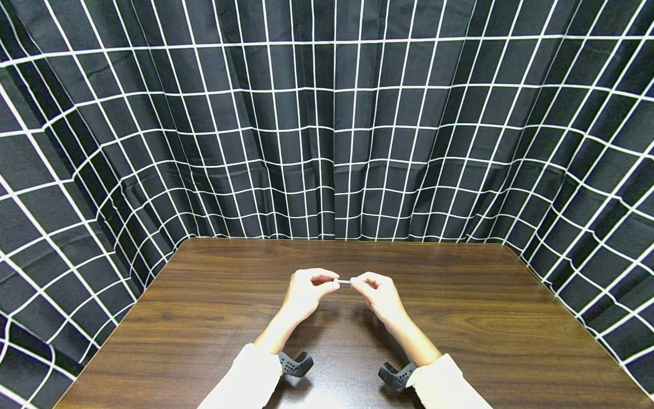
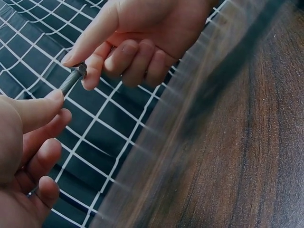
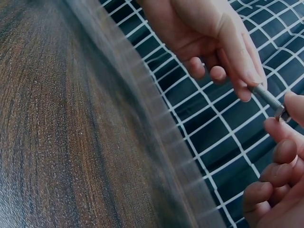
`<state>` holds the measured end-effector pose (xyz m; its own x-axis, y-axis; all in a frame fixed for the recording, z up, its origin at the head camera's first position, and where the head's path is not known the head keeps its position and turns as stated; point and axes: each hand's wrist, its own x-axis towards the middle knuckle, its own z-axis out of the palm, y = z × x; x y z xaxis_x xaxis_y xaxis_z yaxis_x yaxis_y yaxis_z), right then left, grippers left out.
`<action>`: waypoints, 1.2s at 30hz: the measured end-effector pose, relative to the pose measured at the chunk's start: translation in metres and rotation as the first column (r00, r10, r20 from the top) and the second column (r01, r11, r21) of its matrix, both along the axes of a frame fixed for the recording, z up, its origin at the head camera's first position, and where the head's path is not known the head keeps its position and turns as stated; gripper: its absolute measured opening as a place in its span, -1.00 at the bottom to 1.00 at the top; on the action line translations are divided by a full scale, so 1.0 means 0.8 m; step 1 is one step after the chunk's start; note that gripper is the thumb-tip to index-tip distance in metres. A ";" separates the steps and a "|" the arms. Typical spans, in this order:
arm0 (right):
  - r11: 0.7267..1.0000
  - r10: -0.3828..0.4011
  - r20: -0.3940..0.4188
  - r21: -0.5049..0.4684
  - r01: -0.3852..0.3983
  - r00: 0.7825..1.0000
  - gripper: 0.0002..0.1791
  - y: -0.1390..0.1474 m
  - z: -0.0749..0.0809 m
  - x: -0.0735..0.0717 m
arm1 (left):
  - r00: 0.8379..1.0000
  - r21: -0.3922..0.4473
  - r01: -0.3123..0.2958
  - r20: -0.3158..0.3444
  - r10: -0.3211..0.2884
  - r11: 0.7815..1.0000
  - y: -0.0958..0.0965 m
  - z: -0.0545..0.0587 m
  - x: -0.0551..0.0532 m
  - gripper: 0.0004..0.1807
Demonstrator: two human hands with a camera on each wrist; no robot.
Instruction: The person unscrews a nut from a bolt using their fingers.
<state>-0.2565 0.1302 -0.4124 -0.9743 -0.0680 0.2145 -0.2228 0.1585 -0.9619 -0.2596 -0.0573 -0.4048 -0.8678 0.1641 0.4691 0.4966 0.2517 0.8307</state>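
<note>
A small grey metal bolt (image 1: 344,282) is held level between both hands above the table. My left hand (image 1: 305,292) pinches its threaded end between thumb and forefinger. At the other end, thumb and forefinger of my right hand (image 1: 380,296) grip the hexagonal head. The left wrist view shows the threads of the bolt (image 2: 70,83) exposed between the fingertips. In the right wrist view the head end, partly covered by fingers, lies at the right hand (image 3: 285,166); whether a nut sits there I cannot tell. The other fingers of both hands are loosely curled.
Below the hands lies a brown wood-grain table (image 1: 230,284). A black curtain with a white grid (image 1: 317,142) surrounds its back and sides. Dark grey wrist mounts (image 1: 296,364) stick out at both white sleeves (image 1: 250,378).
</note>
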 end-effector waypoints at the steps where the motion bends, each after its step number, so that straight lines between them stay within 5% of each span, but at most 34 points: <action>1: 1.000 -0.003 -0.010 -0.003 0.003 1.000 -0.79 0.001 -0.006 -0.004 | 1.000 -0.001 -0.004 0.001 0.004 1.000 0.001 0.006 0.005 -0.84; 3: 1.000 -0.013 -0.021 -0.010 0.013 1.000 -0.79 0.002 -0.017 -0.011 | 1.000 0.002 -0.008 -0.001 0.008 1.000 0.001 0.009 0.007 -0.85; 10: 0.999 0.008 -0.042 -0.032 -0.009 0.999 -0.83 0.003 -0.017 -0.010 | 0.999 -0.018 -0.043 -0.012 0.043 0.999 0.000 -0.022 -0.020 -0.84; 15: 0.997 0.049 -0.038 -0.054 -0.051 0.998 -0.80 0.005 -0.017 -0.010 | 0.999 -0.013 -0.041 0.004 0.041 0.999 -0.001 -0.029 -0.025 -0.84; 25: 0.995 0.059 -0.100 -0.078 -0.067 0.993 -0.77 0.004 -0.015 -0.008 | 1.000 0.006 -0.009 -0.018 0.009 1.000 -0.001 0.009 0.006 -0.85; 36: 0.989 0.092 -0.137 -0.103 -0.107 0.986 -0.73 0.004 -0.018 -0.010 | 1.000 0.007 0.002 -0.012 -0.002 1.000 -0.002 0.011 0.008 -0.85</action>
